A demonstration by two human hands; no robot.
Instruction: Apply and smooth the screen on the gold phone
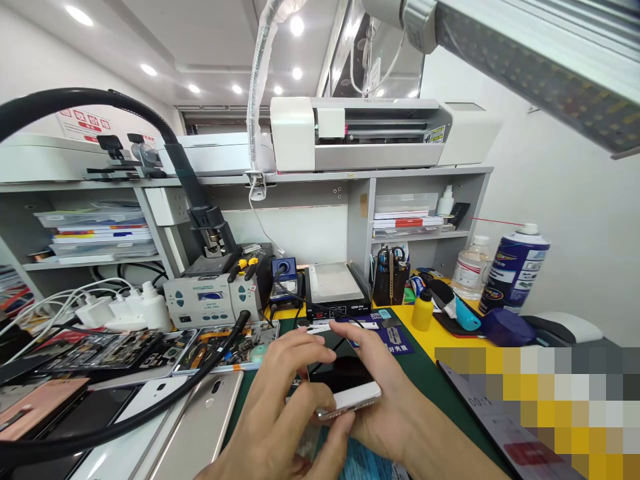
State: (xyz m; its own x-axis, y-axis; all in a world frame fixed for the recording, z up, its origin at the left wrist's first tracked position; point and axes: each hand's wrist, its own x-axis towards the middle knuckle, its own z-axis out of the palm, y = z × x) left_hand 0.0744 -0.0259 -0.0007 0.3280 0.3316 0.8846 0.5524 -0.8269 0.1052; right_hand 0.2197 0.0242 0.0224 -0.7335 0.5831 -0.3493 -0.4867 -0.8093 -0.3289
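Note:
A smartphone with a dark, glossy screen and a white lower edge is held up over the green mat, screen facing me. My right hand wraps round its right side, the thumb along the far right corner. From the left, my left hand has bent fingers on the screen and left edge, and its thumb is close to the bottom edge. Part of the phone's left side is hidden by those fingers. Beneath both hands lies a blue printed item, mostly covered.
Left of the hands, several phones and phone shells lie beside a parts tray. A black hose arcs across them. Behind stand a rework station and a flat heating plate. At right are a yellow bottle and a spray can.

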